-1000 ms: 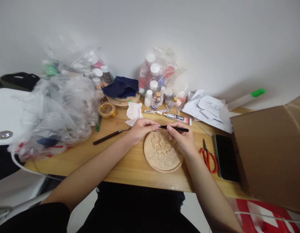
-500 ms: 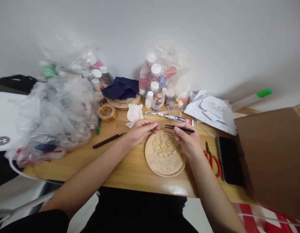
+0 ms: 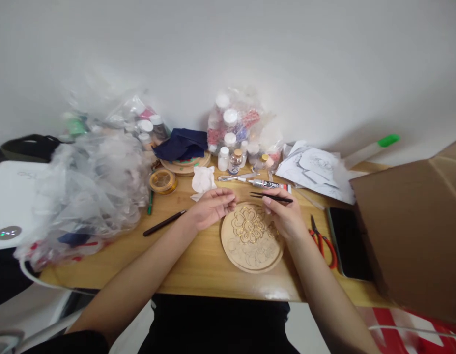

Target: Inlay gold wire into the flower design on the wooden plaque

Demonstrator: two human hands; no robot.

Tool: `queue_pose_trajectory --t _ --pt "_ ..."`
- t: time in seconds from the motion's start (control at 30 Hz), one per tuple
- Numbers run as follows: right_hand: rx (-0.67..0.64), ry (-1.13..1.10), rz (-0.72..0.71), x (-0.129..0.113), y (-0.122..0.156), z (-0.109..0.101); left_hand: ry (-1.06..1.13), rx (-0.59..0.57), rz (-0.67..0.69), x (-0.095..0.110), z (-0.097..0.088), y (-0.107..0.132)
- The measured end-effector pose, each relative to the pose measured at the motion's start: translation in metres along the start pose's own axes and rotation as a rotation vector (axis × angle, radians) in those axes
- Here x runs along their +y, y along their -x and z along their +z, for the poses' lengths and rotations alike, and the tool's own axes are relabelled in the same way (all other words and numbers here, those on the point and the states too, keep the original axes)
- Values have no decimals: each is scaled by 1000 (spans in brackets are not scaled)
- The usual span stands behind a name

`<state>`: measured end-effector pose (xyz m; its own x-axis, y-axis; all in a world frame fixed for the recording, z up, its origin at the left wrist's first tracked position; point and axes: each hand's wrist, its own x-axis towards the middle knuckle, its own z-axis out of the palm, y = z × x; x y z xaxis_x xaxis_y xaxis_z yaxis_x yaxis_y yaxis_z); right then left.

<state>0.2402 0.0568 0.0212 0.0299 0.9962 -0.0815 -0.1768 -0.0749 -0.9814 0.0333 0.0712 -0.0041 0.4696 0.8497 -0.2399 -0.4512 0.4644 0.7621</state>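
Observation:
Black tweezers (image 3: 274, 197) are held in my right hand (image 3: 287, 216), their tips pointing left above the far edge of a round wooden board (image 3: 252, 263). Gold wire outlines a flower (image 3: 249, 224) on the board, and pencil lines mark its near part. My left hand (image 3: 214, 209) is raised at the board's upper left, thumb and fingertips pinched together. Whatever may be between those fingertips is too small to make out. A gap separates the tweezer tips from the left fingers.
Behind the board lie a B-7000 glue tube (image 3: 270, 185), small bottles (image 3: 235, 162) and white tissue (image 3: 203, 179). A gold wire spool (image 3: 163, 181) and dark pen-like tool (image 3: 164, 223) are left. Red-handled pliers (image 3: 326, 247), a phone (image 3: 348, 243) and a cardboard box (image 3: 405, 236) stand right.
The camera view has shifted slightly, so the scene sits a little lower. My left hand has drawn slightly left, away from the tweezer tips. My right hand keeps its grip.

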Motion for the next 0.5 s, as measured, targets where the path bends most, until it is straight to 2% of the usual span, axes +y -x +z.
queue_pose_trajectory --t 0.07,0.17,0.3,0.33,0.37,0.43,0.47,0.5 --pt "-13 5 -7 3 -2 -4 -40 -37 51 6 3 2" --pt "-46 29 8 8 -4 -9 -62 -96 174 29 14 17" --pt "-59 28 58 10 -5 -11 2 -229 381 67 19 75" --pt "-55 18 70 10 -4 -10 16 -300 417 74 17 92" --pt "-50 4 80 10 -4 -9 43 -424 466 80 13 109" --pt "-41 -30 92 9 -2 -7 88 -891 599 86 4 136" --pt "-37 -49 90 8 0 -5 101 -817 611 87 2 145" --pt "-34 -67 80 5 1 -2 171 -524 624 87 0 152"
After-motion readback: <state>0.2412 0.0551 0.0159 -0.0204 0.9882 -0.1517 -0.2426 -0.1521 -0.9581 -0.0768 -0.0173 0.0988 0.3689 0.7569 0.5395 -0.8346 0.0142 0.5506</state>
